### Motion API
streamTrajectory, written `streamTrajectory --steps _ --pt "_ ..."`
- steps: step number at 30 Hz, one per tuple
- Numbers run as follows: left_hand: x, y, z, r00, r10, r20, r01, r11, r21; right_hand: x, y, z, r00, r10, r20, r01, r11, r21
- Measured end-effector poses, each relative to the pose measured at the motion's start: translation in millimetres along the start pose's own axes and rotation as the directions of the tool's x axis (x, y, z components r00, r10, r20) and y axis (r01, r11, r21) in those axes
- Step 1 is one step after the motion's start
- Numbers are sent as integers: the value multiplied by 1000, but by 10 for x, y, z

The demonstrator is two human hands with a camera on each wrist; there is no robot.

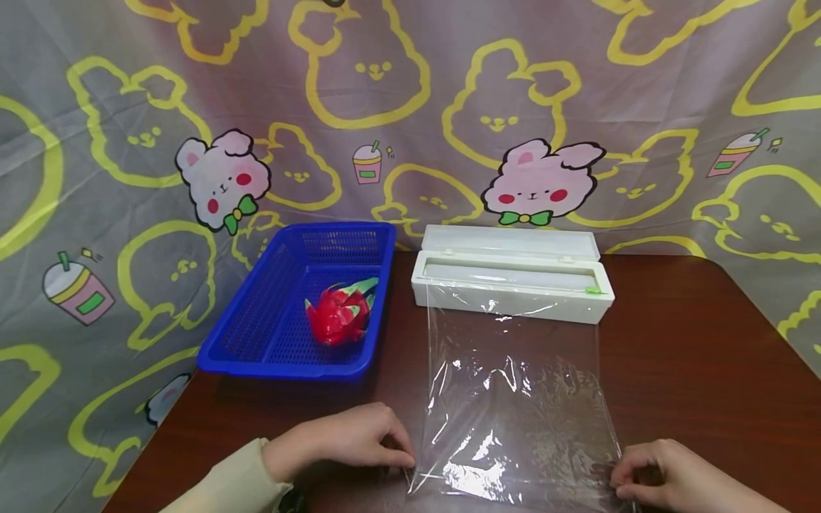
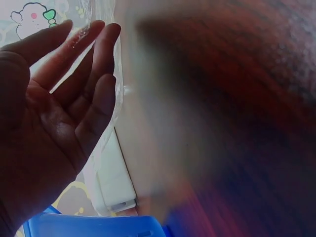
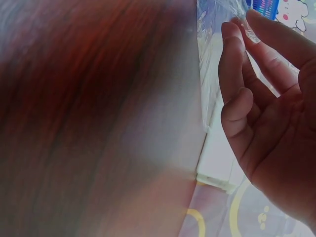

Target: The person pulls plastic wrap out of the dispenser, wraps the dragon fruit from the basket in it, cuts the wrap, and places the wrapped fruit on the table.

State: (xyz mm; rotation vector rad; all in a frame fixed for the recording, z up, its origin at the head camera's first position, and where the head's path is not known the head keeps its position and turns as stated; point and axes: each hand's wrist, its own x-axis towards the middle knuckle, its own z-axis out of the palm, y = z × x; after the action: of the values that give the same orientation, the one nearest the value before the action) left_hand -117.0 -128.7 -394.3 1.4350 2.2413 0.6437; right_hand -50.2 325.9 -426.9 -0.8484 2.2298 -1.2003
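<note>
A sheet of clear plastic wrap stretches from a white wrap dispenser box toward the near side of the table. My left hand pinches its near left corner between thumb and fingers. At the near right corner, my right hand pinches the wrap the same way. In the left wrist view the left hand has its fingertips at the film's edge. Film also shows between thumb and fingers of the right hand in the right wrist view. The dispenser's lid stands raised, with a roll inside.
To the left is a blue plastic basket with a red dragon fruit in it. A small green piece sits on the dispenser's right front edge. Behind the brown wooden table hangs a patterned curtain.
</note>
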Motion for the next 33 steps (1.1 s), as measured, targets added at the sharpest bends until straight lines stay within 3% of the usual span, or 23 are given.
streamTrajectory --steps 7,10,13,21,33 --pt "12 -39 42 1000 -6 -16 8 988 155 7 15 -3 1000 -25 -12 24 999 -47" --pt "15 -31 40 1000 -19 -21 22 983 184 0 2 -12 1000 18 -11 -19 999 -49" --pt "15 -24 25 999 -36 -26 40 981 190 -8 -25 -29 997 79 -17 -80 995 -60" --pt "9 -25 -25 998 -60 -26 64 981 184 -3 -56 -64 988 145 -55 -148 986 -71" --pt "12 10 -114 996 -83 -42 88 985 148 26 -64 -100 995 61 -80 -68 993 -93"
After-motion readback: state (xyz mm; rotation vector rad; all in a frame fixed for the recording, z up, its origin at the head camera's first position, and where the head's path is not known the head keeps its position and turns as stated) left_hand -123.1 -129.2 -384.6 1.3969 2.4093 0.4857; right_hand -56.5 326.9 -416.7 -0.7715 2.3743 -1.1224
